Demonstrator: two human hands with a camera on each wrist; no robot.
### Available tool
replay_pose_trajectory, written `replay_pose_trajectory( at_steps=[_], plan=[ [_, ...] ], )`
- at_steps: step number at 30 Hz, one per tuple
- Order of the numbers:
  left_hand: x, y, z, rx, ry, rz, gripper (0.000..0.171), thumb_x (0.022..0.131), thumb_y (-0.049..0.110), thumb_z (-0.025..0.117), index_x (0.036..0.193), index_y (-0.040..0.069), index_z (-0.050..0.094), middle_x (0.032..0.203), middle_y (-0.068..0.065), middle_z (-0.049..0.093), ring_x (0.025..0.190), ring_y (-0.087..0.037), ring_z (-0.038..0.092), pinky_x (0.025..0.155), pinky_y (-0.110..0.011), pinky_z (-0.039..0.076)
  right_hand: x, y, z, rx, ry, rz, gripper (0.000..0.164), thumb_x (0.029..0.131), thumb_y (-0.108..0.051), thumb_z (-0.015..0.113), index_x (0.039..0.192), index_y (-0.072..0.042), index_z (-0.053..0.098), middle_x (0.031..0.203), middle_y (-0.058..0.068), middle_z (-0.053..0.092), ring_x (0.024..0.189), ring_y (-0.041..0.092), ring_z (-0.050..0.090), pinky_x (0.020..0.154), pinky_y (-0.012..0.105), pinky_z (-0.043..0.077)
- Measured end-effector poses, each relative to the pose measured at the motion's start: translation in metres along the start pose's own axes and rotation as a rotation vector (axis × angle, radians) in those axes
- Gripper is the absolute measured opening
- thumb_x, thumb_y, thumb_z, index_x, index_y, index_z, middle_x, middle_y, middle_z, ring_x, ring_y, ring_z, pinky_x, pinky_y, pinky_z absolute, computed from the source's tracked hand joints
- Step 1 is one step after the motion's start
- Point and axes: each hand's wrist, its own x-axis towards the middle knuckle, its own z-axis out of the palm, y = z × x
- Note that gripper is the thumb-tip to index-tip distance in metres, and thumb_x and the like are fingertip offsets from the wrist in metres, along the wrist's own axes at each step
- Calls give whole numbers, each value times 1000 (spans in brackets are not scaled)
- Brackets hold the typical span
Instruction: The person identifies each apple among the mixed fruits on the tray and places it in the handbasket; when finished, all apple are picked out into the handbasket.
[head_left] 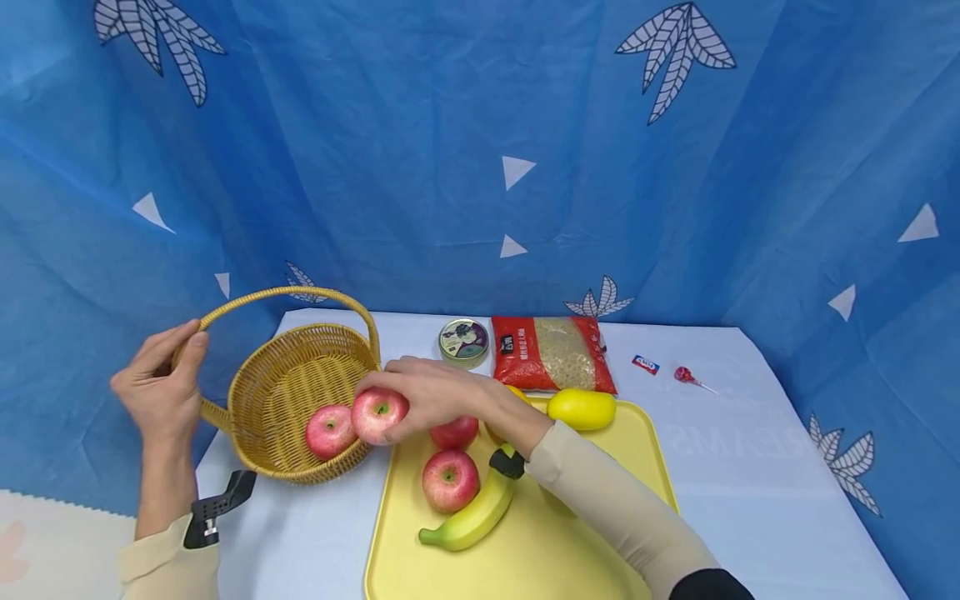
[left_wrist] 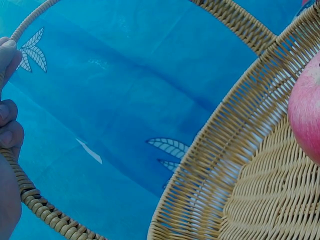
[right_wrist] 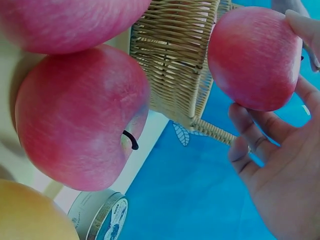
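In the head view, the left hand (head_left: 163, 379) is raised with its fingers and thumb curled round the thin arched handle (head_left: 285, 292) of a round tan wicker basket (head_left: 318, 375). To that hand's right, the basket is tilted with its mouth toward the viewer, and one red-pink round apple (head_left: 330, 432) is contained in it. The right hand (head_left: 423, 392) is stretched leftward, palm down, and a second glossy red-and-cream apple (head_left: 380, 414) is gripped in its fingers at the basket's right rim. Under and nearer than the right forearm, a smooth yellow rectangular tray (head_left: 570, 542) is seen, on which two more red apples (head_left: 450, 481), a curved yellow-green banana (head_left: 476, 512) with a dark end and an oblong yellow fruit (head_left: 582, 409) are laid. Beyond the right hand, a round flat tin (head_left: 463, 340) and a red plastic bag with a clear panel (head_left: 555, 354) are set on the white-covered tabletop (head_left: 750, 467).

In the left wrist view, the handle's bound coils are held at the hand; beside it, the open weave is shown, with part of an apple at the far edge.

In the right wrist view, the apple is pinched between thumb and fingertips, its dark stem partly visible.
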Motion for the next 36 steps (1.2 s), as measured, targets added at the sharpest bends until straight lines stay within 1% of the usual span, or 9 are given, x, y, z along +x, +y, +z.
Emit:
replay_pose_trajectory(
  at_steps=[5,11,17,20,23,30,36],
  plan=[
    [0,0,0,13,0,-3,19,82,-14,74,99,-20,70,93,-18,76,75,-9,67,65,-13,50,6,4,3,-10,-6,9,65,82,-69,66,138,-47,45,117,-18,52,107,1,47,86,24,45],
    [-1,0,-1,41,0,-5,18,82,-14,74,100,-18,71,93,-17,76,76,-9,67,66,-13,50,15,6,3,21,-18,23,64,82,-65,69,138,-45,46,121,-17,51,109,1,47,88,25,45],
    [0,-1,-1,7,-3,-12,19,82,-15,74,100,-20,70,93,-17,76,76,-10,68,66,-13,51,23,7,3,45,-13,7,64,82,-64,70,138,-42,47,119,-17,53,107,1,49,88,22,43],
    [0,0,-1,-15,-4,-14,19,82,-16,73,99,-21,69,93,-18,76,76,-10,68,66,-14,51,27,8,3,59,-1,1,63,83,-62,70,137,-41,47,120,-17,54,108,1,50,90,21,43],
    [0,-1,-1,-17,-8,-14,19,82,-16,73,100,-21,69,93,-18,76,76,-10,68,66,-14,51,30,7,2,61,10,4,63,82,-60,71,138,-40,48,121,-16,54,110,1,50,91,22,43],
    [1,0,-2,43,-18,-9,18,83,-15,73,101,-19,70,93,-16,76,76,-9,67,66,-13,51,38,7,3,45,24,3,62,83,-54,70,138,-38,47,120,-14,55,109,2,51,91,20,43],
    [1,0,-2,47,-21,-7,18,83,-15,73,101,-19,70,93,-16,76,76,-8,67,66,-13,51,45,6,5,41,30,25,61,86,-52,71,139,-37,46,118,-12,55,106,3,51,88,20,44]
  ],
)
